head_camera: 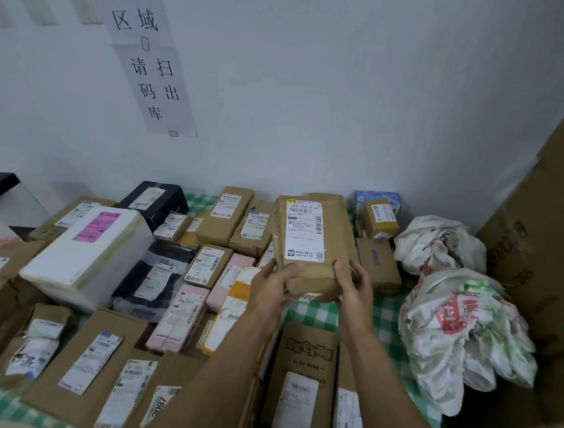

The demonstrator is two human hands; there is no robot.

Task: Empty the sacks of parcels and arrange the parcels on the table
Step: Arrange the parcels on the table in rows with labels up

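Our left hand [273,289] and right hand [352,287] clamp the lower corners of a brown paper parcel [311,246], held upright between them; it looks soft, light, crushable.

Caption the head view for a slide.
Left hand and right hand hold a brown parcel above the crowded table, crumpled sacks alongside.

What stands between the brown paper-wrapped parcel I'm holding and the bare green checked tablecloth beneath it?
Nothing visible. The left hand and right hand hold the brown paper-wrapped parcel above that bare green checked tablecloth; crumpled white sacks lie beside it.
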